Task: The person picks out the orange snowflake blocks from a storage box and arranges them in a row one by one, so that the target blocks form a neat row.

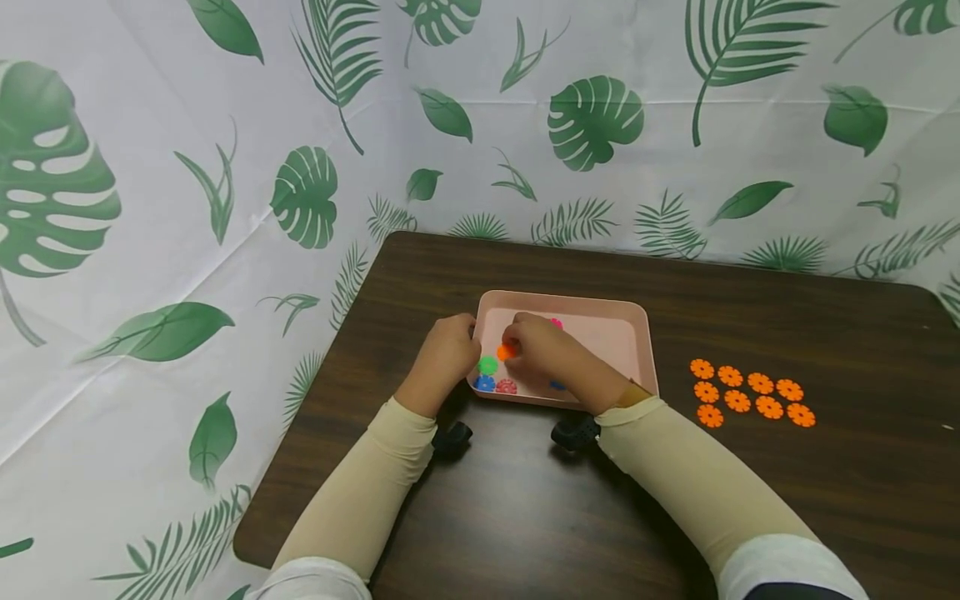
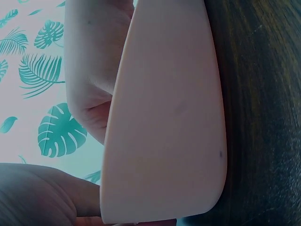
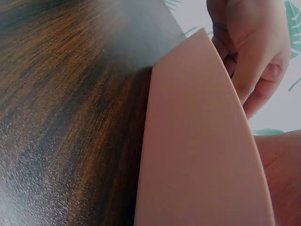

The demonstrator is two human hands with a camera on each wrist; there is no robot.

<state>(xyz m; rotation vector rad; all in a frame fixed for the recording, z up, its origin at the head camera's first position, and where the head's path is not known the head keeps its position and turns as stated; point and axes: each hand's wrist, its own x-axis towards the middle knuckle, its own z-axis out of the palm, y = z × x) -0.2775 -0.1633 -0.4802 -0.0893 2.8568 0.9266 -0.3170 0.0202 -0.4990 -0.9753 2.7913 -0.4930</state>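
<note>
A shallow pink tray point(image 1: 607, 321) lies on the table. My left hand point(image 1: 447, 354) grips its left wall, fingers curled over the rim; the left wrist view shows this hand point(image 2: 42, 197) at the wall's end. Over the tray's left part, my right hand point(image 1: 543, 342) pinches an orange notched plastic disc point(image 1: 506, 352), its fingertips partly hidden. Nearby in the tray lie a green disc point(image 1: 487, 366), a blue disc point(image 1: 485, 383) and a red-pink disc point(image 1: 506, 387). A pink disc point(image 1: 557, 322) and another blue disc point(image 1: 557, 385) show partly around the right hand and forearm.
Several orange discs point(image 1: 737, 401) lie in loose rows on the dark wooden table point(image 1: 862, 350), right of the tray. A leaf-patterned white cloth point(image 1: 510, 167) hangs behind and to the left of the table.
</note>
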